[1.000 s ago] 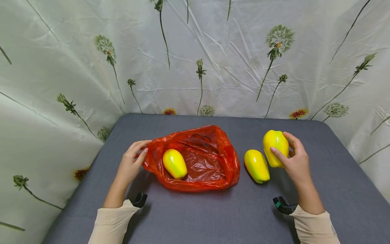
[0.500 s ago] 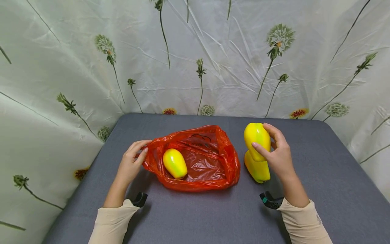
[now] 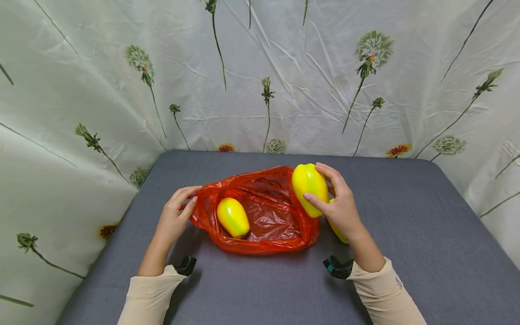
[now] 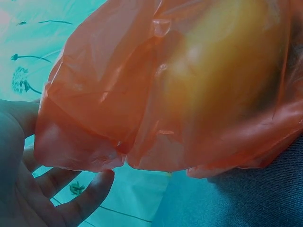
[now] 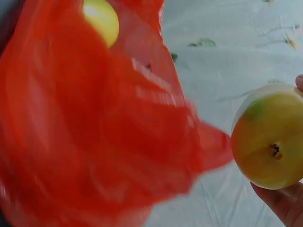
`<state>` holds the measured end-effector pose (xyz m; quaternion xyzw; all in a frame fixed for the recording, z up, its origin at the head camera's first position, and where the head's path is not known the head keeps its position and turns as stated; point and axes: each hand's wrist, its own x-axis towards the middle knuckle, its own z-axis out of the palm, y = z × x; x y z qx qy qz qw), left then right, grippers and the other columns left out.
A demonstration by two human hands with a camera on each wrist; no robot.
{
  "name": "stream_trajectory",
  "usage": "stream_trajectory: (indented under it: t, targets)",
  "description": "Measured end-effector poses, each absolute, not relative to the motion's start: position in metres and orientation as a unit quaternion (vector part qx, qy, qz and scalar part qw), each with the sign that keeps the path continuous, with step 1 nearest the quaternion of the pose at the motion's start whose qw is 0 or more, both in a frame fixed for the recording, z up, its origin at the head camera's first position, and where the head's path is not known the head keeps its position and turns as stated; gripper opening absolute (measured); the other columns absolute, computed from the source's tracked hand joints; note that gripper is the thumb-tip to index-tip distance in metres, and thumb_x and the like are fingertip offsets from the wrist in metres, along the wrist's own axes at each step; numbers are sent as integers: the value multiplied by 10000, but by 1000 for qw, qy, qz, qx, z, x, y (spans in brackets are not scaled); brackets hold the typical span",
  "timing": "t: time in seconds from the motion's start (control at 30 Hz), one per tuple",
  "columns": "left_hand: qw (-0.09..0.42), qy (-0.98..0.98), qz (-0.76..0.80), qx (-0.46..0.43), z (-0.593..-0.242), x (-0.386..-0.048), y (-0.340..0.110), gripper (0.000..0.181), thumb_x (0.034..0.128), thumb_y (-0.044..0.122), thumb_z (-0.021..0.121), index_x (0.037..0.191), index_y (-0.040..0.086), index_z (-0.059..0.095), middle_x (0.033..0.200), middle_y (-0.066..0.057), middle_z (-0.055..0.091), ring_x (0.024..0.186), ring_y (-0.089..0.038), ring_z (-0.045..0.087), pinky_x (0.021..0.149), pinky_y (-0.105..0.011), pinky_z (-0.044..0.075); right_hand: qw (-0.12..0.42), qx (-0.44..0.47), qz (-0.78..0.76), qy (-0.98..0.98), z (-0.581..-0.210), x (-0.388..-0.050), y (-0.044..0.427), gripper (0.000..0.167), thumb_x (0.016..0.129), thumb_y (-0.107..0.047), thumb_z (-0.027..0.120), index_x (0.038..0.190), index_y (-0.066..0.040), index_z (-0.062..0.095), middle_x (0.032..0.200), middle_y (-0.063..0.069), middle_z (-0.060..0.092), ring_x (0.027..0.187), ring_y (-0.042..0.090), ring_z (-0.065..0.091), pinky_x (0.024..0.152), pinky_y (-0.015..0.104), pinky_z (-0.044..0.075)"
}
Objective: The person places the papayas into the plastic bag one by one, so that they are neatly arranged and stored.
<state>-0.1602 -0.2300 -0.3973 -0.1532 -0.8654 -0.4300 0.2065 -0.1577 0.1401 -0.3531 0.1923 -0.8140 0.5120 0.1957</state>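
Observation:
A red plastic bag (image 3: 268, 246) lies with its mouth spread wide, one yellow papaya (image 3: 233, 218) inside toward its left side. My left hand (image 3: 172, 219) holds the bag's left edge between thumb and fingers; in the left wrist view, fingers (image 4: 90, 198) show at the bag's rim. Over the bag's right rim, my right hand (image 3: 339, 207) grips a second papaya (image 3: 309, 187) by its sides, raised above the table. The right wrist view shows the stem end of this held papaya (image 5: 270, 142). A third papaya (image 3: 340, 232) lies right of the bag, mostly hidden behind the right hand.
Everything rests on a grey cloth-covered table (image 3: 260, 293). A pale curtain (image 3: 308, 90) with printed dandelions hangs behind it and along the left. A black band (image 3: 339, 267) sits at the right wrist, another black band (image 3: 187, 266) at the left.
The right hand has carried its papaya leftward, from the table's right side, past the lying papaya, to the bag's right rim. The left hand and bag have stayed in place.

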Motion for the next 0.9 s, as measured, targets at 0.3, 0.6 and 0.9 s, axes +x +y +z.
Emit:
stream_trajectory:
  t: [0.3,0.6,0.9]
  targets:
    - [206,-866,-429,-154,-397,-160,-230,269,899,83,541,1163,84,593,1136,-47,550,1027,-174,493,739,-177,423,133,235,539,-798,-335,-149,93,594,741,22,703,1261,61,419,1300,186,401,1118,285,416,858,461,390]
    - [209,-866,-428,-153,-396,-159,-230,268,897,73,541,1161,78,593,1133,-57,552,1029,-181,491,735,-167,416,109,261,537,-794,-371,-172,69,657,744,-154,745,1306,-69,415,1302,71,416,1075,216,440,829,393,422]
    - [212,-867,-423,-156,-396,-161,-230,266,901,77,536,1160,83,594,1131,-52,554,1025,-179,495,731,-191,425,77,244,523,-813,-390,-183,50,606,755,-209,737,1272,-101,443,1244,33,450,1019,179,462,812,357,437]
